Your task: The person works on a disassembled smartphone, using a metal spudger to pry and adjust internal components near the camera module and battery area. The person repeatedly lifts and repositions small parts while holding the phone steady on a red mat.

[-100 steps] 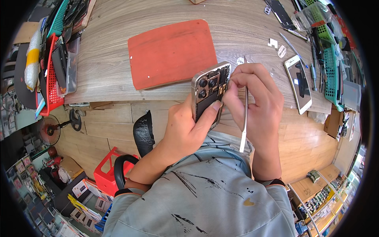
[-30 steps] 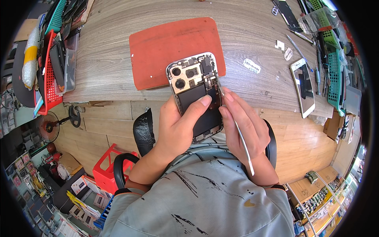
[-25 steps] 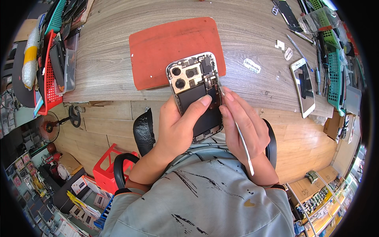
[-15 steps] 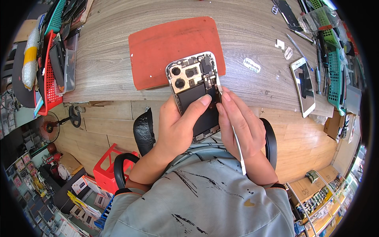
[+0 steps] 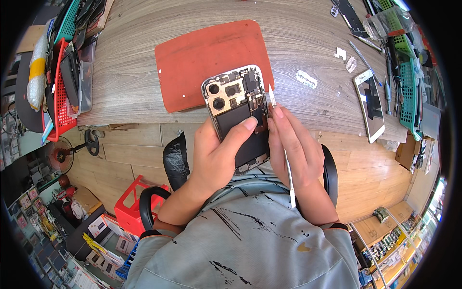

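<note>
An opened smartphone [image 5: 239, 118] shows its camera lenses, circuit board and black battery. My left hand [image 5: 216, 151] grips it from the left side, thumb laid across the battery. The phone is tilted, its upper end over the near part of a red mat [image 5: 207, 58]. Beside the phone's right edge, my right hand [image 5: 298, 149] is closed around a thin metal pry tool [image 5: 288, 176]. The tool's pointed tip stands just off the phone's upper right edge, apart from it. Its flat rear end hangs down past my wrist.
A white phone [image 5: 369, 106] lies at the table's right, near razor blades [image 5: 306, 79] and a thin blue tool [image 5: 364, 54]. Teal [image 5: 408, 96] and red baskets [image 5: 62, 91] line the sides. Below stand a red stool [image 5: 134, 204] and a fan [image 5: 59, 154].
The pry tool's tip has come away from the phone's right edge and now points upward beside it. My right hand has shifted slightly; my left hand still holds the phone.
</note>
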{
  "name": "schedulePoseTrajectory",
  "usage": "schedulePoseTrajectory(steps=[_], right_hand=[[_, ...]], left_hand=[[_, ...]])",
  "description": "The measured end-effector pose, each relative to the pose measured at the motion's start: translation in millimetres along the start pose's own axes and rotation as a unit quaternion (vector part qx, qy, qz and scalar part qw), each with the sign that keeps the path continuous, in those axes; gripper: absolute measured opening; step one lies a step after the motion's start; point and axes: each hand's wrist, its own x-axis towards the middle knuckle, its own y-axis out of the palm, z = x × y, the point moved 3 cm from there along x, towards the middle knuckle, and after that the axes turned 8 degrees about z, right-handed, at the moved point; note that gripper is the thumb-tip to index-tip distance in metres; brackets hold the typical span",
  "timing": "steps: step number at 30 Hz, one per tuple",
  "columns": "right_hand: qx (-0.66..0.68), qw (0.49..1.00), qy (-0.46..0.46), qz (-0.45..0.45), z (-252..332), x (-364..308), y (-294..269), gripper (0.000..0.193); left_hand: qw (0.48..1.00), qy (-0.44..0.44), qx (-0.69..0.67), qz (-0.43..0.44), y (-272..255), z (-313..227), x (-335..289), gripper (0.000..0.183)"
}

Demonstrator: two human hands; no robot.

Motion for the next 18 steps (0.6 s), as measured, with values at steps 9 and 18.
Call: schedulePoseTrajectory(steps=[9,18], right_hand=[[0.039,0.998,0.017,0.051,8,-4,-12,0.05],[0.047,0.998,0.007,0.032,6,-1,-8,0.04]], left_hand=[[1.0,0.003,-0.01,0.007,0,0,1,0.026],[1.0,0.002,-0.012,0.006,-1,1,0,0.026]])
